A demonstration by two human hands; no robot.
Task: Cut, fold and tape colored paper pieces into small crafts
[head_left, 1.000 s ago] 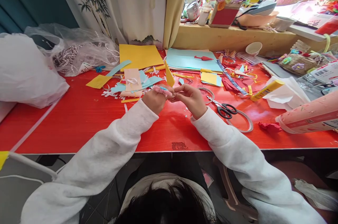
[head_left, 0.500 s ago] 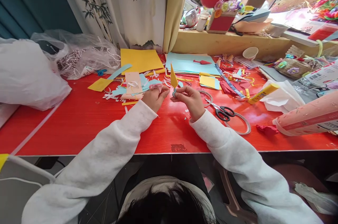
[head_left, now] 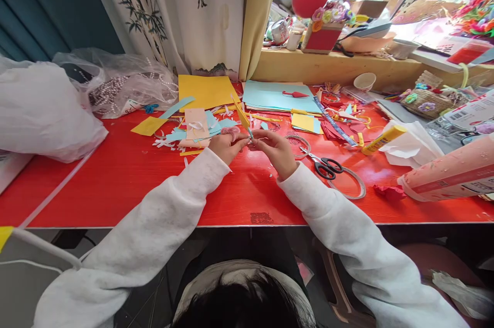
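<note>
A pointed yellow paper piece [head_left: 242, 116] with a light blue paper strip [head_left: 250, 133] around its lower end stands tilted to the left between my hands. My right hand [head_left: 276, 150] pinches it near the blue base. The fingers of my left hand [head_left: 226, 149] are closed and meet the right fingertips at that base; what exactly they pinch is hidden. Something pink and soft-looking [head_left: 230, 132] lies against the back of my left hand. Black-handled scissors [head_left: 327, 167] and a roll of clear tape [head_left: 304, 149] rest just right of my right hand.
Paper scraps [head_left: 196, 130], a yellow sheet [head_left: 208, 90] and blue sheets [head_left: 274, 93] lie beyond my hands. To the right are a yellow glue stick [head_left: 384, 140], a second tape ring [head_left: 357, 184] and a large pink bottle [head_left: 451, 168]. A white plastic bag [head_left: 46, 106] stands left.
The yellow paper piece has tipped from nearly upright to leaning left and turned more edge-on. My hands have come together, fingertips now meeting at its base.
</note>
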